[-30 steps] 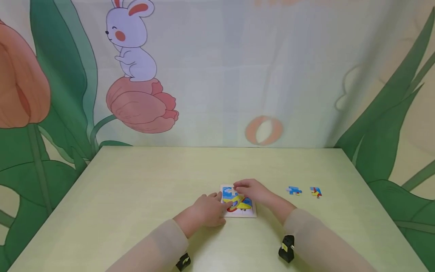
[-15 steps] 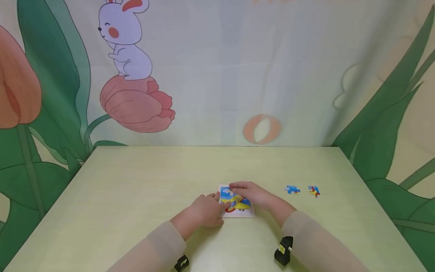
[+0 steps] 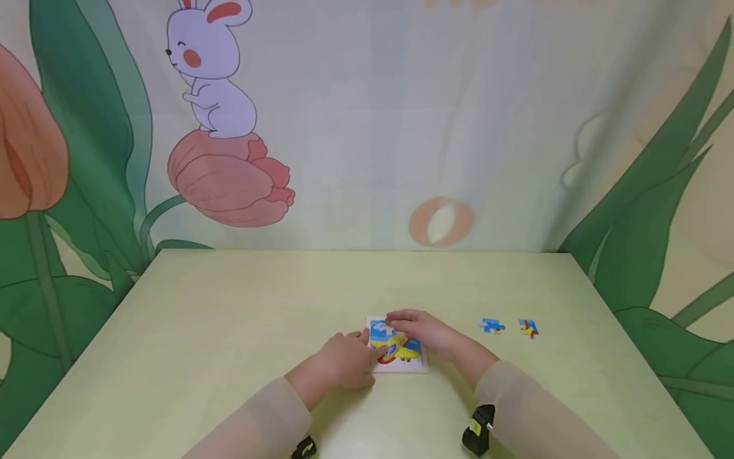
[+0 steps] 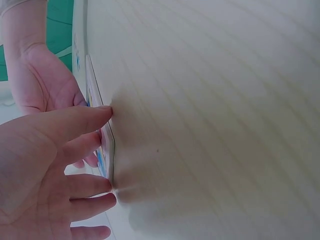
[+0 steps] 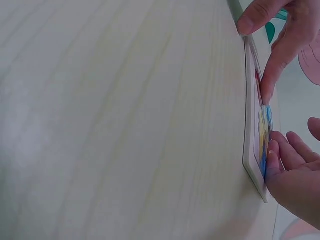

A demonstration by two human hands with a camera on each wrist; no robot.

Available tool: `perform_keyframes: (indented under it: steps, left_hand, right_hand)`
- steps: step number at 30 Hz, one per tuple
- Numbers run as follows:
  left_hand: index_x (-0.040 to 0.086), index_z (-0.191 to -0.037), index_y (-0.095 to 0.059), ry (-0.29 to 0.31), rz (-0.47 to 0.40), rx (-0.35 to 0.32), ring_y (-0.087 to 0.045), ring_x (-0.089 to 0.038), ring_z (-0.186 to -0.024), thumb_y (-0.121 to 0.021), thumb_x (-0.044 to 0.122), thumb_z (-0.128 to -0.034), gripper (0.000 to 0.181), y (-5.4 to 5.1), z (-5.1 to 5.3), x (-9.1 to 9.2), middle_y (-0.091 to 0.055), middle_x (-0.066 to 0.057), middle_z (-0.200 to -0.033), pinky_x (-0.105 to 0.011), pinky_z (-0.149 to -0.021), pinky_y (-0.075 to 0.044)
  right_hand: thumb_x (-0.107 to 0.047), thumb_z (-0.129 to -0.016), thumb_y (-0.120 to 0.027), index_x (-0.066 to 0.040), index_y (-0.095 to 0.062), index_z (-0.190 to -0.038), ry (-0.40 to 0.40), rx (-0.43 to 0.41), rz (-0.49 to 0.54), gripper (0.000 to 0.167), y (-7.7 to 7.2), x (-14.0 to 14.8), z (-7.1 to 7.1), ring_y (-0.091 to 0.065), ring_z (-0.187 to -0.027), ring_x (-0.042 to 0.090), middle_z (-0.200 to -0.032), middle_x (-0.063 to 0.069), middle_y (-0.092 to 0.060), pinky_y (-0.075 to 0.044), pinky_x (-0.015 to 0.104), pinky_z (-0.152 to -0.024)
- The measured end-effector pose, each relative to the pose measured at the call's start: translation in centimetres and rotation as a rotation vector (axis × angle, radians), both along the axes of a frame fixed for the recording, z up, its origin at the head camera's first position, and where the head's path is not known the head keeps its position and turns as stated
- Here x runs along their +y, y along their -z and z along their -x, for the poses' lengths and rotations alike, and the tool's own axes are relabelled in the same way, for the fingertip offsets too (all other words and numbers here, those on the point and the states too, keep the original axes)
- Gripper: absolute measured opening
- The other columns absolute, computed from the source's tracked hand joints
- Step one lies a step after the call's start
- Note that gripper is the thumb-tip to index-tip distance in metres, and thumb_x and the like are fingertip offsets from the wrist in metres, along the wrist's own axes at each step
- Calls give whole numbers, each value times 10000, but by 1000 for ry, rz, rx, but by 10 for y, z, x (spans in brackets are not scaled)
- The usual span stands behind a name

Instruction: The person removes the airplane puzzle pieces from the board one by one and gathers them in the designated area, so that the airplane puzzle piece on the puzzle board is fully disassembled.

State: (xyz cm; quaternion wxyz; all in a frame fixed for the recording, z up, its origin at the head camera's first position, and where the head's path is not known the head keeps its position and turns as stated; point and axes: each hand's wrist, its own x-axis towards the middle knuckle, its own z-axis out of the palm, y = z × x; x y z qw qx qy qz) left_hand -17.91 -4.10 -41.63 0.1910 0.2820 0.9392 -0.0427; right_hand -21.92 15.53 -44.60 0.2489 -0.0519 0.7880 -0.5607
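A small puzzle board [image 3: 424, 368] with a pale frame and a yellow, red and blue airplane picture lies on the table. My left hand [image 3: 346, 361] is at its left side, index finger laid over the picture, thumb and other fingers by the frame's edges. In the left wrist view, that hand [image 4: 45, 150] has its thumb at the board's edge [image 4: 110, 165]. My right hand [image 3: 427, 330] rests over the upper right part, fingers nearly straight and together, hiding some of the picture. The right wrist view shows the right hand's fingers [image 5: 292, 150] touching the picture's surface.
Two loose puzzle pieces lie to the right of the board: a mostly blue one [image 3: 492, 326] and a blue, red and yellow one [image 3: 528, 328]. Behind the table [image 3: 258, 287] hangs a curtain [image 3: 344, 127] printed with a rabbit and flowers.
My right hand's fingers have shifted slightly left and lie flatter over the board's upper part. My left hand stays at the board's left side. The head view has shifted slightly.
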Motion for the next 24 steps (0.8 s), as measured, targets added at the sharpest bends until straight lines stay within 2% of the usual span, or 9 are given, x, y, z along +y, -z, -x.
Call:
perform_keyframes:
  steps: [4,10,16,24]
  left_hand:
    - [276,-1562,-571,10,-5,12,-470,-323,-1476,-720,374,-995,594,2,-2,-1,-466,-170,-1621,-546,-1145,-428]
    - [270,-1565,-567,16,-1,19,-469,-323,-1477,-716,381,-999,596,5,0,-1,-468,-167,-1621,-543,-1140,-435]
    - [267,-1559,-575,14,-5,14,-476,-325,-1472,-728,372,-991,598,3,2,-1,-479,-165,-1612,-542,-1139,-435]
    - [264,-1556,-579,18,-6,15,-498,-329,-1454,-718,360,-992,589,2,0,-2,-490,-169,-1603,-520,-1116,-459]
  right_hand:
    - [-169,-1103,-549,59,-557,-1479,17,1,-8,440,2,-2,-1,-496,-1411,433,-1492,225,-588,-413,519,-1160]
    - [-179,-1096,-566,63,-575,-1458,66,-9,-6,436,2,-4,2,-532,-1387,413,-1467,225,-605,-420,498,-1163]
    - [-185,-1092,-580,59,-572,-1463,78,-23,-19,444,-3,-8,4,-546,-1376,403,-1471,220,-602,-433,488,-1155]
    - [-154,-1077,-615,93,-569,-1445,111,-38,12,445,0,-12,9,-554,-1386,401,-1457,247,-603,-435,470,-1147]
